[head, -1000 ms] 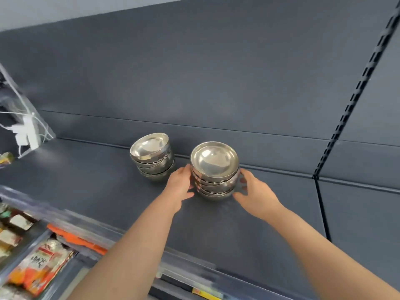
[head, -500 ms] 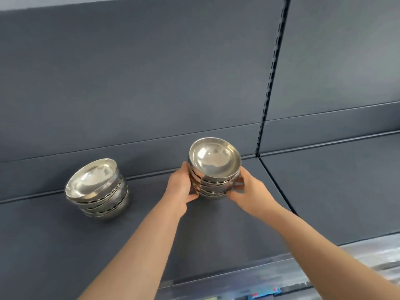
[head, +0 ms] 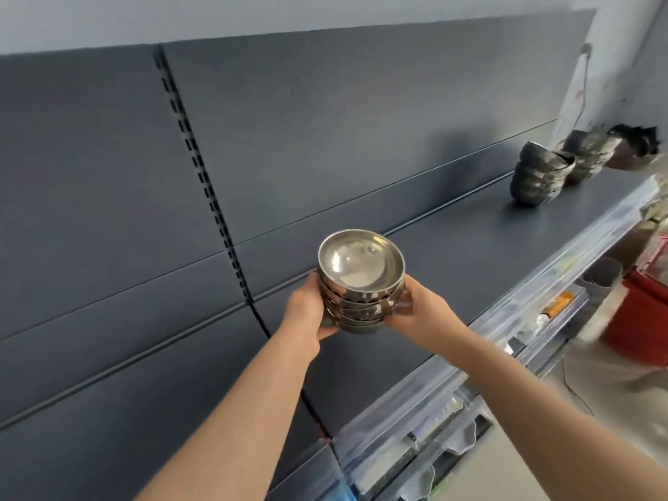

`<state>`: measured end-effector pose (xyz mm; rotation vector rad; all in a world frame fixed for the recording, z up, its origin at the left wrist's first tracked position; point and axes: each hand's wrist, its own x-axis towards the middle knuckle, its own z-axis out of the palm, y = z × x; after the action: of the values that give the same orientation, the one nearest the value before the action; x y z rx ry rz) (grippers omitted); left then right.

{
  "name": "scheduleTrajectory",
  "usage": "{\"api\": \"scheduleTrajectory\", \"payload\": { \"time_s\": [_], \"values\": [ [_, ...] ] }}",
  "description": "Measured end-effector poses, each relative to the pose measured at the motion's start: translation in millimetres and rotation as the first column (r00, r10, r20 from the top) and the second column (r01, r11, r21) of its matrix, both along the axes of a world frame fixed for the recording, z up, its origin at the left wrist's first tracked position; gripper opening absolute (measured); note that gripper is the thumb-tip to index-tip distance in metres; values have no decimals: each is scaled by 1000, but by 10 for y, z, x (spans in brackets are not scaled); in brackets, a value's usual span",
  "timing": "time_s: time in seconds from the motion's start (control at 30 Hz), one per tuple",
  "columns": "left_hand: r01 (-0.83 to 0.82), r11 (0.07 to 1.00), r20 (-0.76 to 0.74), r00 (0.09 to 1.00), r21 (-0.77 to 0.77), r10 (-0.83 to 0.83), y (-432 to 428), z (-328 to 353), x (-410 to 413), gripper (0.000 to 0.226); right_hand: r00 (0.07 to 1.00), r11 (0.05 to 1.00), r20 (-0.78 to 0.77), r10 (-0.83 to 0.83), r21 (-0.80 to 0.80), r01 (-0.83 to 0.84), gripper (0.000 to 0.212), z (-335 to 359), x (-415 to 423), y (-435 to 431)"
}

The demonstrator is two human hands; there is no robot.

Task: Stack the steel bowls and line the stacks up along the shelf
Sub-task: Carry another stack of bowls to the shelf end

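The grey shelf [head: 452, 254] bears one stack of steel bowls [head: 538, 179] far right; a second stack [head: 587, 157] just beside.

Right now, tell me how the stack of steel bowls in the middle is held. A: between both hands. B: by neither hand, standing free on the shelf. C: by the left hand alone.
A: the left hand and the right hand grip opposite sides of the stack of steel bowls.

red container [head: 639, 320] at lower right; slotted black upright [head: 202, 182] on grey back panel [head: 325, 121].
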<state>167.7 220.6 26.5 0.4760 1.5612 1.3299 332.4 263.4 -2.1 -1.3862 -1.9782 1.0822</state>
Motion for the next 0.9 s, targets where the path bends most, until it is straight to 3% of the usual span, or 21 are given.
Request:
{"api": "scheduleTrajectory", "payload": {
  "time_s": [0.4,0.9],
  "values": [
    [135,991,42,990,-12,-134,1558,-94,1645,36,985,986,46,-167,-16,168,46,0,1680,1265],
    [251,964,67,967,-81,-247,3287,-257,2127,34,944,936,17,-330,-124,329,48,-209,2141,2715]
  ]
}}
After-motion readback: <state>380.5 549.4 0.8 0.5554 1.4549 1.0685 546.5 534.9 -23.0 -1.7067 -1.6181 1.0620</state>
